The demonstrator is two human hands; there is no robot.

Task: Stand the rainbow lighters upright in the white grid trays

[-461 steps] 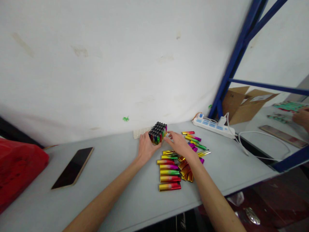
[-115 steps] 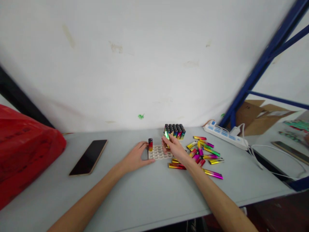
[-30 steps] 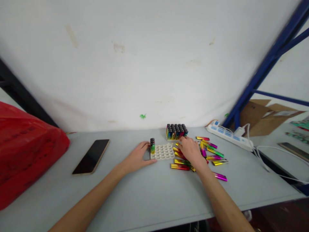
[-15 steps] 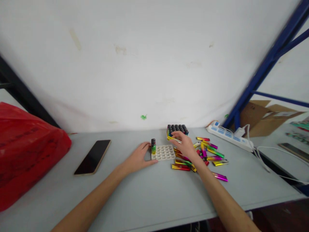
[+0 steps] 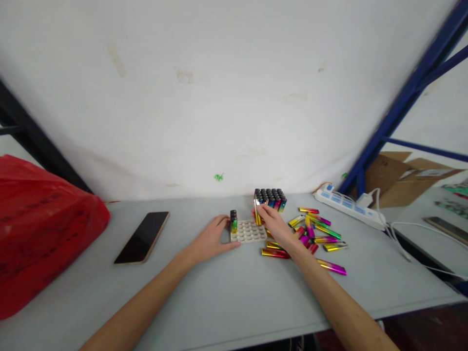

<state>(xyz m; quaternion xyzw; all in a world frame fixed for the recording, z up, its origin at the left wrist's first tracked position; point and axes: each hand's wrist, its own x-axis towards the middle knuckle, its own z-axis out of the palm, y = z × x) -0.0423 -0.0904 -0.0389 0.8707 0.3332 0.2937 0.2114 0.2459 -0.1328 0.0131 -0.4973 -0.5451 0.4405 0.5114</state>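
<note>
A white tray with round holes (image 5: pixel 250 232) lies on the grey table (image 5: pixel 226 292). Two shiny lighters (image 5: pixel 233 222) stand in its left corner. My left hand (image 5: pixel 210 239) rests at the tray's left edge, fingers spread against it. My right hand (image 5: pixel 272 223) pinches one lighter (image 5: pixel 257 212) upright over the tray's far right side. Behind it stands a full tray of lighters (image 5: pixel 269 199). Several loose lighters (image 5: pixel 314 234) lie scattered to the right.
A black phone (image 5: pixel 142 237) lies at the left, and a red plastic bag (image 5: pixel 40 229) beyond it. A white power strip (image 5: pixel 345 206) with cables sits at the back right near a blue rack post (image 5: pixel 395 105) and a cardboard box (image 5: pixel 405 176).
My right hand picked a lighter from the loose pile and carried it left and up over the white tray. My left hand stayed at the tray's edge.
</note>
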